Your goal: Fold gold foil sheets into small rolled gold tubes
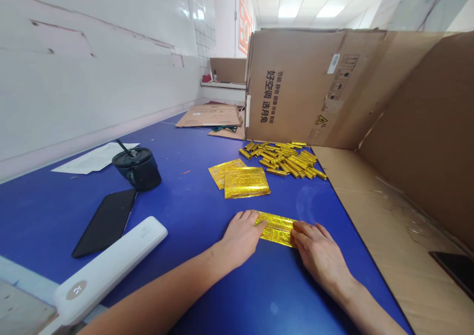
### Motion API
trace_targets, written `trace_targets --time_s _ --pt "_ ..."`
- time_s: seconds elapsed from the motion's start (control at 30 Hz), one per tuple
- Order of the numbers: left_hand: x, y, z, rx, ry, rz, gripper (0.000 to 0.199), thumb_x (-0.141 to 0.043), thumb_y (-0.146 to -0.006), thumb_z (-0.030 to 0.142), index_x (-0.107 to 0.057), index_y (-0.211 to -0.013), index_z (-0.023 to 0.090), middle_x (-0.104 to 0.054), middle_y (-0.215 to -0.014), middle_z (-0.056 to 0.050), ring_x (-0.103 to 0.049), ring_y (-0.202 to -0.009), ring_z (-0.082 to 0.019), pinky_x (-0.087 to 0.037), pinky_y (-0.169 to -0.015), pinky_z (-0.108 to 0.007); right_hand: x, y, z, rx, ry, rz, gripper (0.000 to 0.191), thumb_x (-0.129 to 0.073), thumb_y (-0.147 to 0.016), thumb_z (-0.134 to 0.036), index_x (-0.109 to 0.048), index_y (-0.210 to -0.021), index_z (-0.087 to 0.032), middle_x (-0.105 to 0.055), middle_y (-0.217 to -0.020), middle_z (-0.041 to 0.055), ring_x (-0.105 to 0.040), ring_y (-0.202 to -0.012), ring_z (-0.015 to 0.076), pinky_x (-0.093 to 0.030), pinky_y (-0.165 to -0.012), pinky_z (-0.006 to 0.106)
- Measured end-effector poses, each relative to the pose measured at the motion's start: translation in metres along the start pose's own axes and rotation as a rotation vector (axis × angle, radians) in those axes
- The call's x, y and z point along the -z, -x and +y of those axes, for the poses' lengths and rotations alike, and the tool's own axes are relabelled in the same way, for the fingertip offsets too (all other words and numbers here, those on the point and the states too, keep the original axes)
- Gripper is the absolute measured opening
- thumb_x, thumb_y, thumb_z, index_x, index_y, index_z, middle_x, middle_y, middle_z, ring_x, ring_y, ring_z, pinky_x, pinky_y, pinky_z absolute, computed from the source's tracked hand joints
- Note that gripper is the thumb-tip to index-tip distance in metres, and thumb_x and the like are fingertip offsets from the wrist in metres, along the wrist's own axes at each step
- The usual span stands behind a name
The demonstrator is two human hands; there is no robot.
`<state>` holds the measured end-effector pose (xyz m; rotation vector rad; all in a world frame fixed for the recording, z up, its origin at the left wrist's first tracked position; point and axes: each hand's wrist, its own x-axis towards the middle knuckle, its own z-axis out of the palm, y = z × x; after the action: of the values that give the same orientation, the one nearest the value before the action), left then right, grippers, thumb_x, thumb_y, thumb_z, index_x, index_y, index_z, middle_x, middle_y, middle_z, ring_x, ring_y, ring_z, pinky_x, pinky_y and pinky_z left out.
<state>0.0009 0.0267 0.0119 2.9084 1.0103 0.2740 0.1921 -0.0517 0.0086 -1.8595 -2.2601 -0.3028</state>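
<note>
A shiny gold foil sheet [278, 229], folded into a strip with a crease along its length, lies on the blue table in front of me. The fingers of my left hand [243, 232] grip its left end, thumb on top of the foil. At the right end, my right hand [317, 246] is closed on the edge, its fingertips pressing the foil to the table. Just beyond the strip sits a stack of flat gold foil sheets [247, 183], with one skewed underneath. Behind it is a loose heap of small rolled gold foil pieces [292, 161].
To the left are a dark lidded mug [142, 169] with a straw, a black phone [105, 222], a long white device [111, 271] and white paper [94, 158]. A large cardboard box [296, 88] walls the back and right. Flat cardboard [211, 115] lies at the far end.
</note>
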Motion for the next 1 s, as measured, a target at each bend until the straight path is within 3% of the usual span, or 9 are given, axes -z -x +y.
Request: trace_targets --time_s 0.1,0.3,0.4,0.53,0.67,0.87,1.0 --pt "-0.001 0.000 0.000 -0.007 -0.019 0.008 0.039 -0.041 -0.075 0.008 -0.051 -0.111 0.017 -0.048 -0.114 -0.012 -0.041 -0.105 -0.026 -0.033 -0.085 -0.038 -0.002 0.004 -0.007 -0.004 0.070 -0.051 0.029 -0.042 -0.082 -0.025 -0.057 -0.104 -0.015 -0.056 -0.114 0.0128 -0.051 -0.104 0.0245 -0.032 -0.091 0.046" --pt "0.002 0.003 0.000 -0.019 -0.015 0.022 0.036 -0.041 -0.078 0.011 -0.050 -0.112 0.018 -0.048 -0.115 -0.011 -0.041 -0.107 -0.025 -0.031 -0.088 -0.037 -0.006 0.010 -0.019 -0.023 0.098 -0.136 0.069 -0.048 -0.072 -0.054 -0.050 -0.113 0.002 -0.044 -0.119 0.0261 -0.042 -0.111 0.0328 -0.037 -0.091 0.044" --pt "0.001 0.005 0.002 -0.021 -0.011 0.048 0.033 -0.039 -0.083 0.023 -0.048 -0.113 0.016 -0.046 -0.119 -0.011 -0.038 -0.112 -0.025 -0.025 -0.094 -0.040 -0.006 0.013 -0.021 -0.041 0.066 -0.157 0.079 -0.044 -0.071 -0.060 -0.045 -0.118 0.004 -0.037 -0.124 0.0276 -0.036 -0.115 0.0338 -0.036 -0.092 0.043" --pt "-0.004 0.007 0.006 -0.037 0.013 -0.007 0.060 -0.035 -0.081 0.051 -0.036 -0.123 0.009 -0.033 -0.131 -0.015 -0.022 -0.124 -0.025 -0.015 -0.100 -0.040 -0.002 0.014 -0.022 -0.047 0.035 -0.195 0.082 -0.039 -0.072 -0.063 -0.042 -0.121 0.003 -0.033 -0.127 0.0267 -0.031 -0.117 0.0331 -0.034 -0.093 0.043" --pt "-0.002 0.009 0.014 -0.016 0.029 -0.086 0.084 -0.033 -0.075 0.064 -0.023 -0.129 0.000 -0.019 -0.135 -0.021 -0.012 -0.126 -0.028 -0.014 -0.101 -0.039 0.000 0.014 -0.022 -0.039 0.047 -0.207 0.083 -0.034 -0.073 -0.064 -0.042 -0.121 0.004 -0.033 -0.127 0.0270 -0.030 -0.118 0.0333 -0.034 -0.092 0.043" --pt "0.006 0.006 0.038 -0.240 0.114 -0.107 0.080 -0.031 -0.075 0.064 -0.017 -0.132 0.009 -0.015 -0.138 -0.013 -0.003 -0.128 -0.021 -0.008 -0.103 -0.037 -0.004 0.014 -0.021 -0.023 0.043 -0.177 0.075 -0.034 -0.076 -0.057 -0.043 -0.120 0.004 -0.035 -0.125 0.0268 -0.032 -0.117 0.0332 -0.035 -0.092 0.044" --pt "-0.002 0.002 0.040 -0.240 0.164 -0.185 0.087 -0.029 -0.072 0.068 -0.014 -0.133 0.008 -0.011 -0.139 -0.015 -0.002 -0.127 -0.024 -0.008 -0.102 -0.041 -0.001 0.014 -0.022 -0.036 0.016 -0.203 0.075 -0.036 -0.076 -0.056 -0.041 -0.121 0.005 -0.033 -0.126 0.0272 -0.030 -0.118 0.0341 -0.032 -0.093 0.046"
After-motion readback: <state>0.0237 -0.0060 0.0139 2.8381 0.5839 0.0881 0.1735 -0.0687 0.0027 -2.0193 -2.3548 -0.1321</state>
